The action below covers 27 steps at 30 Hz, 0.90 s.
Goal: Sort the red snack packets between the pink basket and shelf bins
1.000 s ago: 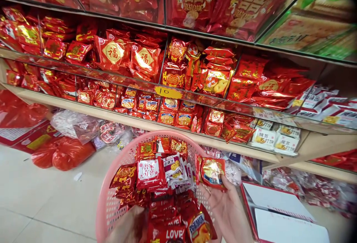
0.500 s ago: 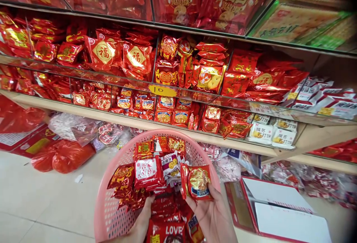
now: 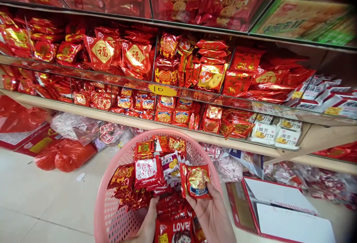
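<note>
A pink perforated plastic basket (image 3: 103,187) holds many small red snack packets. In my right hand (image 3: 213,213) is a red-and-gold biscuit packet (image 3: 197,180), pinched by thumb and fingers over the basket's right side. My left hand (image 3: 147,222) reaches low into the basket, its thumb along the left side of a row of red LOVE packets (image 3: 175,230); its other fingers are hidden. Above the thumb lie a red-and-white packet (image 3: 147,170), a purple-and-white packet (image 3: 170,165) and red-gold packets (image 3: 121,178).
Behind the basket, a glass-fronted shelf (image 3: 134,124) carries rows of red packets, with a yellow price tag (image 3: 162,89) and white cracker packs (image 3: 275,133) toward the right. On the tiled floor are an open carton (image 3: 292,218) and red plastic bags (image 3: 65,154).
My left hand has shifted slightly right, and the LOVE packets have moved right with it. My right hand still holds its packet in nearly the same place.
</note>
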Available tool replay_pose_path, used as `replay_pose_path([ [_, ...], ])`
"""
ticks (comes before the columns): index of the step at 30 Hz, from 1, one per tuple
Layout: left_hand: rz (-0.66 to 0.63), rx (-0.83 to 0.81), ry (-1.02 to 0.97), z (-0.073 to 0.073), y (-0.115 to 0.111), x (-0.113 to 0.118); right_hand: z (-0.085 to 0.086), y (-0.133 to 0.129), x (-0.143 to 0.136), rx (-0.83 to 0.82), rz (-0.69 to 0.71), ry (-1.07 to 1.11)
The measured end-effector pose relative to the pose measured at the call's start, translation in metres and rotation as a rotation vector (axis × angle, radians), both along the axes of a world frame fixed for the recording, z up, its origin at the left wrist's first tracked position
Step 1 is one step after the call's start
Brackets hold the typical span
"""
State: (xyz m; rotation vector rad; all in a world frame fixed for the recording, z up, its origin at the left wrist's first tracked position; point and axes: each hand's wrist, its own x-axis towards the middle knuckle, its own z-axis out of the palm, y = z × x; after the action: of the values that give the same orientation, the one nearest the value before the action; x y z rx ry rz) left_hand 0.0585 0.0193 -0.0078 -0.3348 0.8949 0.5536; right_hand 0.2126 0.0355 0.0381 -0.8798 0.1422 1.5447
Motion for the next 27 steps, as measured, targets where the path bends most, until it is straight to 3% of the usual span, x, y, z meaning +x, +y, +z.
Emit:
replay_pose_path([
  [6, 0.031, 0.032, 0.025, 0.004, -0.001, 0.004, 0.003, -0.001, 0.002, -0.004, 0.017, -0.032],
  [15, -0.058, 0.095, -0.003, -0.008, -0.003, -0.013, -0.006, -0.005, -0.002, 0.046, 0.042, -0.027],
  [18, -0.114, 0.102, 0.028, 0.007, -0.002, -0.017, -0.005, -0.004, 0.0, 0.027, 0.027, -0.016],
  [21, -0.167, 0.167, 0.119, 0.034, -0.001, -0.029, -0.001, -0.004, 0.002, 0.003, 0.007, -0.026],
  [24, -0.232, 0.281, 0.301, 0.059, 0.003, -0.043, 0.005, -0.005, 0.002, 0.003, 0.077, -0.031],
  [27, -0.341, 0.467, 0.461, 0.072, 0.017, -0.048, 0.007, -0.005, 0.001, 0.038, 0.132, -0.031],
])
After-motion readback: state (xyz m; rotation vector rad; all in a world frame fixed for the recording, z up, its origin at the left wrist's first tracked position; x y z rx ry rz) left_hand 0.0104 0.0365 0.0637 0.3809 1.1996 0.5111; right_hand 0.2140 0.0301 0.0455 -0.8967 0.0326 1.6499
